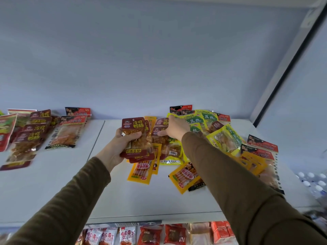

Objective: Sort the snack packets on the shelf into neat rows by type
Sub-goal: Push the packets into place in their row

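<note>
Left grip (118, 147) curled (holding); right grip (174, 129) reaching, pinching.

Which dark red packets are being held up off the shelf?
The dark red stack gripped in the left hand. The other dark red packets lie on the shelf.

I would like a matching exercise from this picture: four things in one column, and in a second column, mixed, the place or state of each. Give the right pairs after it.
Things
1. dark red packets
2. left hand
3. right hand
4. orange-yellow stick packet

Places or states
A. lies flat on the white shelf, below the held stack
B. reaches into the mixed pile, fingers on another dark red packet
C. held as a small stack above the shelf
D. grips the stack from below

Pairs: 1-C, 2-D, 3-B, 4-A
</note>
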The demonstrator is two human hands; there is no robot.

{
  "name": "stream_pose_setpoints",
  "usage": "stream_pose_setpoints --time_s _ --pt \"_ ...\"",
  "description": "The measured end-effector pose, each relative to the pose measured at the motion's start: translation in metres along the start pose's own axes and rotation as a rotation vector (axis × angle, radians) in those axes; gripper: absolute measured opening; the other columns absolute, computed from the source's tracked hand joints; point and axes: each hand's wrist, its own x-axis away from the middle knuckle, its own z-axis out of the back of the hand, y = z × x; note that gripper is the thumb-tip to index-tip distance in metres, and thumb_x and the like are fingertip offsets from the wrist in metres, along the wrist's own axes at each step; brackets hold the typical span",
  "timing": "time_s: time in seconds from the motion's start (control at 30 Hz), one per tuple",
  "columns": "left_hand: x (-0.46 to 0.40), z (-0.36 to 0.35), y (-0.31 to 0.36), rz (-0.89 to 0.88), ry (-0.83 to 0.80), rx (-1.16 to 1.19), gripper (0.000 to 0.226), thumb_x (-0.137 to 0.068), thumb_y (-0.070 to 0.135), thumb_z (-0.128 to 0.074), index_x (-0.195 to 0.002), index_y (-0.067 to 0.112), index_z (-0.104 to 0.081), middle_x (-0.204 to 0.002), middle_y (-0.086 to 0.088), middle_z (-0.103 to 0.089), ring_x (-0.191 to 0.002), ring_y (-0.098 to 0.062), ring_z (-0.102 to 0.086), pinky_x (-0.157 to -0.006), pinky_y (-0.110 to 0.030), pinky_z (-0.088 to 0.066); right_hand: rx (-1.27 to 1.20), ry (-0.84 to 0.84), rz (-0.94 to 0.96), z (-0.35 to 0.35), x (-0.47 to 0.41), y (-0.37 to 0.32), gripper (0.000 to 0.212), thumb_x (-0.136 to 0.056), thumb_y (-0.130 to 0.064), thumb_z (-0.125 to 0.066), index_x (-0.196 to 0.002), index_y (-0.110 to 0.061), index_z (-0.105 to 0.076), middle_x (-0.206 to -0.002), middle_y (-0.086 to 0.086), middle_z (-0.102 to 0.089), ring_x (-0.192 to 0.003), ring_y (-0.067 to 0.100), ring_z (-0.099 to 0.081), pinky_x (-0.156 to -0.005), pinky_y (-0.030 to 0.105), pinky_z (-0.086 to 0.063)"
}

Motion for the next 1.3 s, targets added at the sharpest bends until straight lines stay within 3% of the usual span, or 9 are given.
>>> stream_pose_setpoints --time_s 0.3,0.5,0.6,0.73,0.9,1.07,1.13,1.23,1.3 --pt "-0.001 0.000 -0.006 0.002 -0.008 0.036 0.072 -0.083 0.014 -0.082 -0.139 0.028 -0.040 -0.120 -0.013 -0.070 -0.098 -0.032 -0.075 -0.080 -0.047 -0.061 -0.535 0.186 0.158 -0.003 0.006 0.012 0.057 -0.097 -0.014 -0.066 -0.148 -0.023 -0.042 -0.141 0.007 -0.057 -0.119 0.025 -0.059 -0.091 0.038 -0.052" --pt "-0.001 -0.001 -0.004 0.005 -0.021 0.037 0.071 -0.085 0.014 -0.080 -0.140 0.029 -0.038 -0.123 -0.014 -0.068 -0.102 -0.033 -0.073 -0.075 -0.046 -0.061 -0.800 0.236 0.231 0.023 0.012 0.026 0.045 -0.102 -0.009 -0.055 -0.144 -0.025 -0.051 -0.117 -0.008 -0.053 -0.116 0.016 -0.053 -0.092 0.028 -0.049" --pt "0.000 0.000 -0.004 0.006 -0.037 0.044 0.069 -0.086 0.014 -0.079 -0.140 0.028 -0.038 -0.124 -0.014 -0.067 -0.103 -0.033 -0.072 -0.073 -0.044 -0.062 -0.813 0.290 0.237 0.037 0.010 0.032 0.046 -0.102 -0.009 -0.055 -0.144 -0.027 -0.051 -0.119 -0.003 -0.057 -0.116 0.019 -0.057 -0.101 0.040 -0.052" --pt "0.000 0.008 -0.003 0.000 -0.043 0.079 0.066 -0.086 0.015 -0.079 -0.139 0.027 -0.041 -0.125 -0.014 -0.067 -0.106 -0.033 -0.072 -0.081 -0.048 -0.061 -0.898 0.332 0.248 0.057 0.015 0.035 0.043 -0.103 -0.012 -0.055 -0.140 -0.034 -0.054 -0.123 0.002 -0.059 -0.118 0.018 -0.057 -0.095 0.033 -0.051" --pt "0.001 0.017 0.002 -0.031 -0.046 0.119 0.058 -0.088 0.016 -0.077 -0.136 0.024 -0.045 -0.123 -0.015 -0.071 -0.104 -0.033 -0.074 -0.081 -0.046 -0.062 -1.137 0.119 0.313 0.062 0.030 0.003 0.042 -0.100 -0.007 -0.059 -0.135 -0.031 -0.059 -0.109 0.007 -0.064 -0.109 0.025 -0.064 -0.087 0.044 -0.059" --pt "0.005 0.027 0.010 -0.039 -0.012 0.154 0.046 -0.095 0.024 -0.070 -0.135 0.020 -0.047 -0.121 -0.015 -0.072 -0.103 -0.033 -0.074 -0.072 -0.041 -0.063 -1.076 -0.037 0.373 0.024 0.041 -0.039 0.041 -0.098 -0.010 -0.063 -0.132 -0.033 -0.059 -0.109 0.015 -0.066 -0.107 0.027 -0.067 -0.092 0.044 -0.058" --pt "0.004 0.035 0.013 -0.053 0.011 0.179 0.037 -0.100 0.034 -0.062 -0.131 0.016 -0.053 -0.117 -0.014 -0.074 -0.097 -0.032 -0.075 -0.078 -0.043 -0.062 -1.053 -0.049 0.358 0.009 0.042 -0.051 0.041 -0.098 -0.010 -0.064 -0.133 -0.032 -0.059 -0.111 0.019 -0.067 -0.106 0.024 -0.068 -0.096 0.042 -0.055" --pt "0.006 0.051 0.018 -0.050 -0.028 0.157 0.058 -0.091 0.062 -0.062 -0.127 0.017 -0.060 -0.110 -0.012 -0.076 -0.100 -0.035 -0.074 -0.089 -0.053 -0.058 -1.028 -0.048 0.340 -0.008 0.042 -0.071 0.039 -0.096 -0.013 -0.068 -0.128 -0.035 -0.062 -0.116 0.019 -0.067 -0.110 0.022 -0.065 -0.103 0.041 -0.050" --pt "0.005 0.062 0.019 -0.053 -0.044 0.062 0.079 -0.078 0.062 -0.079 -0.138 0.018 -0.052 -0.121 -0.014 -0.073 -0.106 -0.038 -0.072 -0.092 -0.058 -0.057 -1.015 -0.031 0.330 -0.017 0.040 -0.085 0.036 -0.094 -0.015 -0.070 -0.124 -0.033 -0.064 -0.112 0.022 -0.066 -0.106 0.027 -0.066 -0.099 0.047 -0.052"
